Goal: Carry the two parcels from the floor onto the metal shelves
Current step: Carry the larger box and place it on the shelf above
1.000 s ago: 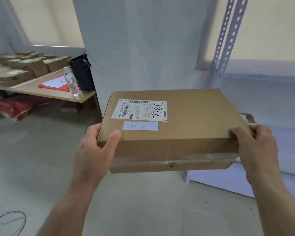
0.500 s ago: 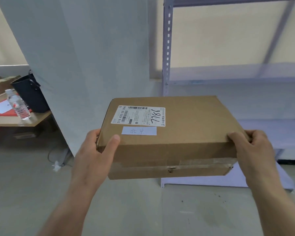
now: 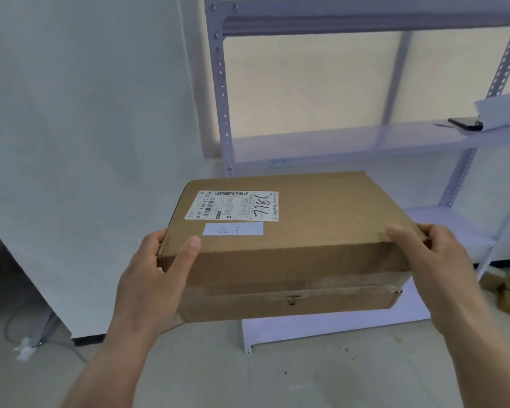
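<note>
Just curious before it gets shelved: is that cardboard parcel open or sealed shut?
Shut. The cardboard parcel has its lid flat and its front flap taped down, though the tape looks wrinkled.

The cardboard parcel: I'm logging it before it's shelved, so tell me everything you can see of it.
The cardboard parcel is a flat brown box, held level in the air before the metal shelves, touching neither shelf nor floor. The left hand grips its left end, the right hand its right. On top sit a white shipping label with barcodes and handwritten 7786, and a small white slip. Clear tape runs along its worn front edge.
</note>
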Tool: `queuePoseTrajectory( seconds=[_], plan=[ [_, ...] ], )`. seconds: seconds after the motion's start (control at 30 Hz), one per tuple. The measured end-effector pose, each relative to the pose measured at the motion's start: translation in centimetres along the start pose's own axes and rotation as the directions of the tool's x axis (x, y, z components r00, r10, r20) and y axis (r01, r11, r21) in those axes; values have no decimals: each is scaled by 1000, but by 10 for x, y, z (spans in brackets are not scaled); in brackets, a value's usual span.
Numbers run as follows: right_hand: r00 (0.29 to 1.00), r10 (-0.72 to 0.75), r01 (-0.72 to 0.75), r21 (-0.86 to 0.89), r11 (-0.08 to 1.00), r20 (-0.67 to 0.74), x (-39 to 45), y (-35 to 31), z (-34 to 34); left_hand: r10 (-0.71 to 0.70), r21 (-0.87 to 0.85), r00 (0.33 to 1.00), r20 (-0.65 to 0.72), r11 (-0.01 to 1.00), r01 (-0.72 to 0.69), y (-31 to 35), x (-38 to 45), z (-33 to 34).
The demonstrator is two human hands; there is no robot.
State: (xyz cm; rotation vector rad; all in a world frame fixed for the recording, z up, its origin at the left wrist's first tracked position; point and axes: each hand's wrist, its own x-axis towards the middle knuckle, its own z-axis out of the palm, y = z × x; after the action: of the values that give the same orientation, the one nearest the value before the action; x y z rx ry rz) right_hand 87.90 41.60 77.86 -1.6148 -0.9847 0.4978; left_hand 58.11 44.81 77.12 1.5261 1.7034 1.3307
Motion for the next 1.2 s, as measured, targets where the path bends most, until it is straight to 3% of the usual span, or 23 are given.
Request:
queuePoseTrajectory(
  seconds=[0.33, 0.93, 1.2],
  plan=[
    [994, -51, 50, 12, 999, 102, 58, 14, -36, 58, -49, 998, 23, 997, -57, 35, 21, 60],
    [983, -182, 182, 5, 983, 18, 216, -5, -10, 162, -81, 987, -14, 983, -162, 87, 152, 136],
    [975, -221, 223, 137, 965, -33, 295, -24, 16, 240, -125, 970, 47, 964, -233, 106, 230, 166]
  ],
)
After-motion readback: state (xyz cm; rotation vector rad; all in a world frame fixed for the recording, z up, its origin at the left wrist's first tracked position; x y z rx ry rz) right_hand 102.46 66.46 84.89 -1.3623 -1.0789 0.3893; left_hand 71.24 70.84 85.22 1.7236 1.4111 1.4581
